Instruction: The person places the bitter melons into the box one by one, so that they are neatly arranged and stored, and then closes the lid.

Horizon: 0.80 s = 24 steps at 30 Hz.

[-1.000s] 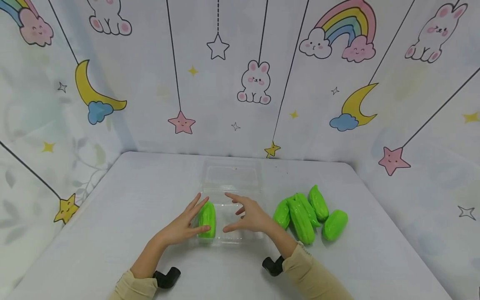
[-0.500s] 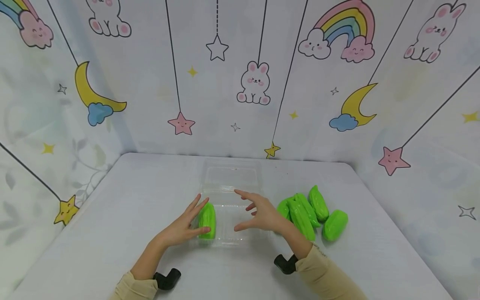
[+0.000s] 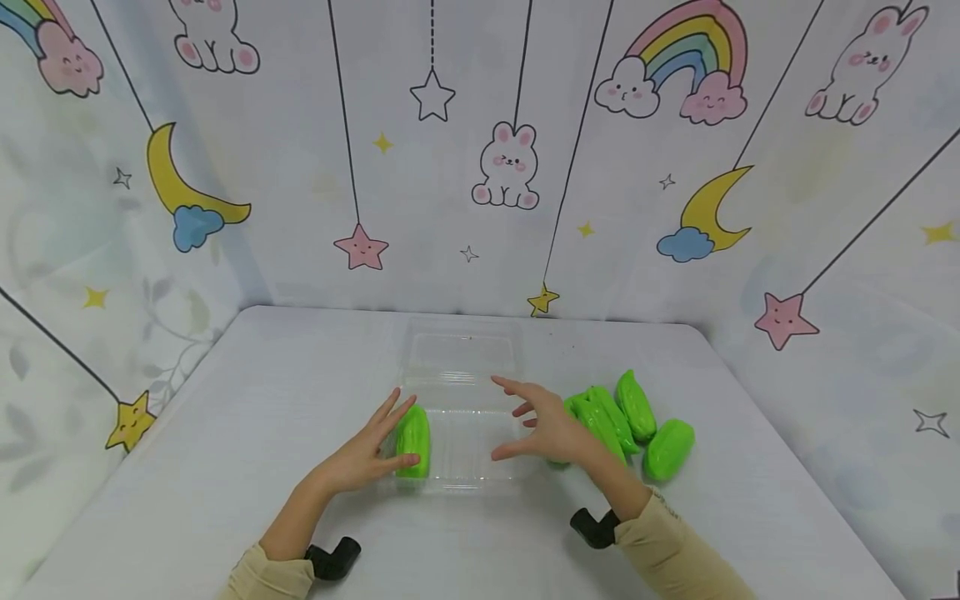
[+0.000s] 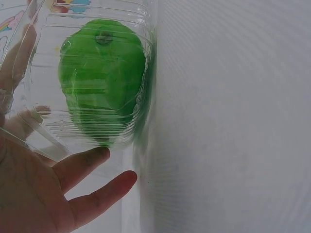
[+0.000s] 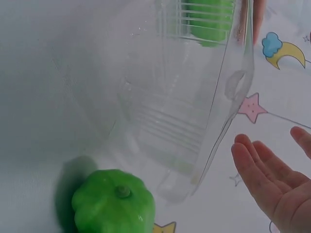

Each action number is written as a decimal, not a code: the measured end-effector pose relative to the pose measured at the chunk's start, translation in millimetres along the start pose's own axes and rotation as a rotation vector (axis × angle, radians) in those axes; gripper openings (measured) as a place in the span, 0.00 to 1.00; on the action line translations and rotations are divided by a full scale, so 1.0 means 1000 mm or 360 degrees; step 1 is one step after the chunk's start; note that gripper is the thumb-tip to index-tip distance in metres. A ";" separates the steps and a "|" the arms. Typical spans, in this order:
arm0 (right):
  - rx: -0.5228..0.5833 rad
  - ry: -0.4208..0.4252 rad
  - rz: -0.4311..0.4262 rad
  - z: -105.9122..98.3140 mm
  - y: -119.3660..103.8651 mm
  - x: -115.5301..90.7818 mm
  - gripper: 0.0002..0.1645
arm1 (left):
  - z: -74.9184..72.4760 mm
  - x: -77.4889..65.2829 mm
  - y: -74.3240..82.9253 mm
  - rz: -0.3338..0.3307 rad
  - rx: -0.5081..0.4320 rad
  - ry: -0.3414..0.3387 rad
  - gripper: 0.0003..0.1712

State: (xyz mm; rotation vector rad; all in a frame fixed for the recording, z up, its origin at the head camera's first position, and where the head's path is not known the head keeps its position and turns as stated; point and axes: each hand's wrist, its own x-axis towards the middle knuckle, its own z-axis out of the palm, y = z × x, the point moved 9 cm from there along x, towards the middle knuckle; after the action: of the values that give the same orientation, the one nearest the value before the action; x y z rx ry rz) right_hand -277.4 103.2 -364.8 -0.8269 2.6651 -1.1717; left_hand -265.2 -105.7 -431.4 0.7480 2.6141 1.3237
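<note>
Spread wide, the right hand [image 3: 553,427] holds nothing, its thumb well apart from its fingers, over the right side of the clear container [image 3: 468,450]. Its fingers point leftward and away from the person, so the loose green vegetables [image 3: 611,417] lie behind them, to the right, some partly hidden by the wrist and forearm. This hand is the nearer to that group by far; reaching it would, I judge, mean turning back rightward. The visible long axes there mostly slant, near ends toward the right. The left hand [image 3: 363,457] is spread too, at the container's left wall, its thumb across the near end of the boxed vegetable [image 3: 413,442]; whether they touch cannot be told. That one lies lengthwise along the left wall, running away from the person, with bare floor to its right. Beyond lies the opened lid [image 3: 461,346].
</note>
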 end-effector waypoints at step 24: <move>-0.0069 0.0062 0.0037 -0.035 0.015 -0.021 0.59 | -0.001 -0.001 0.001 -0.0029 -0.0038 -0.0002 0.48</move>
State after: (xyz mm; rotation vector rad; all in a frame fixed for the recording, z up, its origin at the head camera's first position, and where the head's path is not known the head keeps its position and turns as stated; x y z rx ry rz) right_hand -276.6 145.4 -353.2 -0.7849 2.7328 -1.1405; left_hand -264.4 -106.2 -430.4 0.7196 2.5928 1.3465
